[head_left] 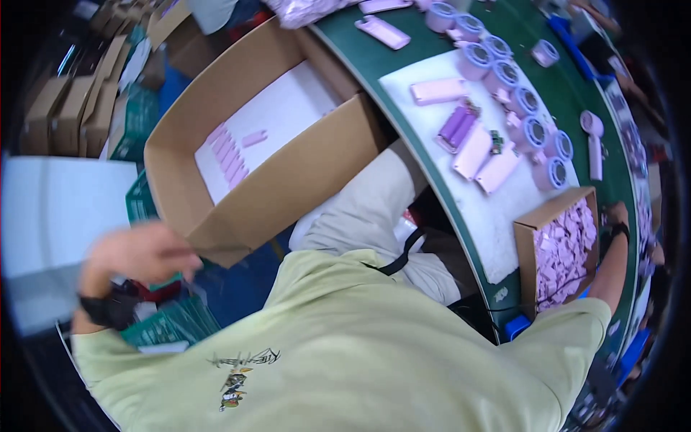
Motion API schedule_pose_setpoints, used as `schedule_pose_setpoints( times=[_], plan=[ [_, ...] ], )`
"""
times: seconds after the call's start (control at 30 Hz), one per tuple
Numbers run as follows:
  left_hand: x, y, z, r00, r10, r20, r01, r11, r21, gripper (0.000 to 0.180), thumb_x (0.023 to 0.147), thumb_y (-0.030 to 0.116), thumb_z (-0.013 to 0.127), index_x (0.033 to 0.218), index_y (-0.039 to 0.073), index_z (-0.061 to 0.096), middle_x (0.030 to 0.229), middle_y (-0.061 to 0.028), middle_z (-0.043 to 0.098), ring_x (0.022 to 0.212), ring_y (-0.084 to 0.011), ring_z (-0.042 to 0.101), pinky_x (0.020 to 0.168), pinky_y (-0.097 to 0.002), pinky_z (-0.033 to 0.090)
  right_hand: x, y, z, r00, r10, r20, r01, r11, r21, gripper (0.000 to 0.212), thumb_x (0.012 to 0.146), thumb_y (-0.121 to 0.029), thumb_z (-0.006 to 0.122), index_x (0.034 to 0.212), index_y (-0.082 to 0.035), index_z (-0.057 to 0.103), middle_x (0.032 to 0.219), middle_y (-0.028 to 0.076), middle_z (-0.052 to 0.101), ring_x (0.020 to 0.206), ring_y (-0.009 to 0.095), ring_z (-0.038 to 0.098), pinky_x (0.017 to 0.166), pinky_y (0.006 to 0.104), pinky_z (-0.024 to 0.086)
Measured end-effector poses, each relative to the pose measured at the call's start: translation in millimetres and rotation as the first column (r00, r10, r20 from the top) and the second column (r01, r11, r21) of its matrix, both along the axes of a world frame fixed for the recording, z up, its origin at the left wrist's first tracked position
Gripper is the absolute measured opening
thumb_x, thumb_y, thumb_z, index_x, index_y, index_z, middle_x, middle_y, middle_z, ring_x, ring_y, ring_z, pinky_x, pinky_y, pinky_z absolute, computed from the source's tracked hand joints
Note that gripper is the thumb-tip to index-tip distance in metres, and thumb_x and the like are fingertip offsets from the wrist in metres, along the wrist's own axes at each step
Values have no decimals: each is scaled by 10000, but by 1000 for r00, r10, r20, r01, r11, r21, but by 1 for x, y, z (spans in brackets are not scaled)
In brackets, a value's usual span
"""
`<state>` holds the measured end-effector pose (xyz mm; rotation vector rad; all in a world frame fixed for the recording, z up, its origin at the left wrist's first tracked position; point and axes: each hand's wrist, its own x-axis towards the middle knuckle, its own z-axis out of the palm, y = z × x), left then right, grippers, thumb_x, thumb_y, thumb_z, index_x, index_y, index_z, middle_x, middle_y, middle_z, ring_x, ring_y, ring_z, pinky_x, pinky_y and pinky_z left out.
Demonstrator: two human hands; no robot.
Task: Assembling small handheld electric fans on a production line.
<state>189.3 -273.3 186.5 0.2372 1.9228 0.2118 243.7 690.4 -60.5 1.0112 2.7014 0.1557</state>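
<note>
My left hand [144, 252] is at the near left corner of a large open cardboard box [288, 180]. Motion blurs its fingers, and I cannot make out anything in them. Inside the box, slim pink pieces [227, 155] lie in a row on a white sheet [288, 101], with one piece apart. On the far right, my right hand [616, 213] is beside a small cardboard box [527, 266] filled with small pink parts [565, 252]. Its fingers are too small and unclear to read. Both wrists wear dark bands.
A green table [425, 180] curves along my right. Its white mat [479, 230] bears pink casings [439, 91], a purple two-cell battery pack [457, 128] and several round lilac housings [534, 132]. A pink handheld fan [593, 144] lies beyond. Green crates [173, 324] stand low at left.
</note>
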Motion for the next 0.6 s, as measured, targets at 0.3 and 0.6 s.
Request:
schedule_pose_setpoints(
  times=[0.3,0.6],
  plan=[
    [-189,229,68,337,-525,-781,888,453,79,300,908,275,651,915,-23,612,828,-150,633,695,-229,635,622,-323,489,29,-69,10,931,-293,-219,283,956,-75,419,688,-206,831,1022,-27,654,1043,170,685,972,332,661,847,418,535],
    [-289,351,33,374,-364,-853,915,293,277,325,915,293,632,989,-23,639,854,-157,660,746,-245,640,703,-331,506,14,-134,45,838,-501,-215,498,864,-73,386,621,-168,833,950,-43,674,1066,179,661,1000,346,643,866,409,538]
  ],
)
